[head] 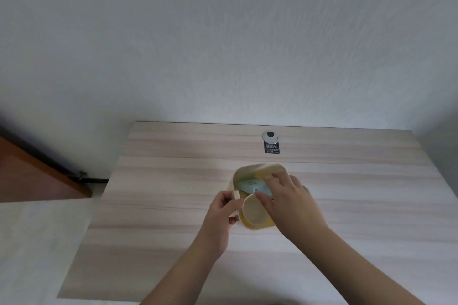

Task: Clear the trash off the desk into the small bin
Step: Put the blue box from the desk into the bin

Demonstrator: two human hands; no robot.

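A small cream-yellow bin [247, 171] stands in the middle of the light wooden desk [161, 181]. My left hand [220, 215] grips a tab on the bin's left rim. My right hand [290, 203] reaches over the bin's open top from the right, thumb and fingers pinching a pale blue packet [249, 185] that lies inside. A round beige cup-like piece [252, 212] sits at the bin's near end, partly under my right hand. The bin's right side is hidden by that hand.
A round cable grommet [270, 136] with a dark sticker [272, 148] below it sits near the desk's back edge. A white wall rises behind. The desk's left edge drops to a pale floor, with a brown door [29, 181] beyond.
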